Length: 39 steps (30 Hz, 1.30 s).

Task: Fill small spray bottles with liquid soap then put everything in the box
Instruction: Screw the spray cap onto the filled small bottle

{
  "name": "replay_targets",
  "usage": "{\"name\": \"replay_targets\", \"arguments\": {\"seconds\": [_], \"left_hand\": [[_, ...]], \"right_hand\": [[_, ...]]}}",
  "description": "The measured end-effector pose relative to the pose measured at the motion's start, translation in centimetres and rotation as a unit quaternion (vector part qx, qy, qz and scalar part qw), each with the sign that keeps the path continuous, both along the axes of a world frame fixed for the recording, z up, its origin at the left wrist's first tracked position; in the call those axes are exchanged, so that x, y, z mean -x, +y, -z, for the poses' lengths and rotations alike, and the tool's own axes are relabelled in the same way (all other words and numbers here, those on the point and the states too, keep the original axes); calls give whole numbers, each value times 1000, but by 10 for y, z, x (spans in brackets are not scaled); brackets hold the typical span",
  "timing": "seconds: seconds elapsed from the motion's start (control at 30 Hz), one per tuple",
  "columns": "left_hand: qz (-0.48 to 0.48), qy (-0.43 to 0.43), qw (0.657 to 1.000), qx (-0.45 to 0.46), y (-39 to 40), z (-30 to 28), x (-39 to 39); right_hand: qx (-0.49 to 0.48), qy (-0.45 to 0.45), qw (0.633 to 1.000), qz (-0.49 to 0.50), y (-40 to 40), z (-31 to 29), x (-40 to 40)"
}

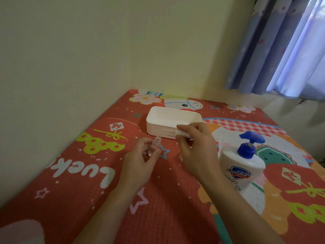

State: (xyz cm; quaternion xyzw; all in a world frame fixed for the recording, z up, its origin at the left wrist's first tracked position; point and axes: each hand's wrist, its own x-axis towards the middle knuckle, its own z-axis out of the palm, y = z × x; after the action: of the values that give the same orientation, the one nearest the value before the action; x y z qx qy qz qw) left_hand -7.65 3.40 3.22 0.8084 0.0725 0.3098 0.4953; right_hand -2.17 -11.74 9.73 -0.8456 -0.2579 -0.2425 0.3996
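My left hand holds a small clear spray bottle upright, its neck uncovered. My right hand is to its right, fingers closed on a small white spray cap held just in front of the box. The white rectangular box stands open behind both hands; what I can see of its inside is bare. A white liquid soap bottle with a blue pump stands at my right forearm.
Everything rests on a red patterned mat that runs to a cream wall on the left and back. A blue curtain hangs at the upper right.
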Motion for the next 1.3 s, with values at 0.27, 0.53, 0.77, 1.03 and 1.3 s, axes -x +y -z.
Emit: {"name": "replay_targets", "arguments": {"seconds": [0.27,0.53,0.77,1.03,1.3], "left_hand": [[-8,16,1000,-13,2,5,-3],[-3,17,1000,-27,0,4,0],[29,23,999,-40,-5,3,3],[41,31,997,-54,-6,2,4],[47,47,994,-89,-6,3,4]], "right_hand": [[70,2,997,-43,-11,-32,11],[142,13,988,-60,-14,-32,7],[252,20,960,-118,-5,-44,0],[307,26,939,-153,2,-49,-2],[383,24,912,-145,3,-56,-6]]}}
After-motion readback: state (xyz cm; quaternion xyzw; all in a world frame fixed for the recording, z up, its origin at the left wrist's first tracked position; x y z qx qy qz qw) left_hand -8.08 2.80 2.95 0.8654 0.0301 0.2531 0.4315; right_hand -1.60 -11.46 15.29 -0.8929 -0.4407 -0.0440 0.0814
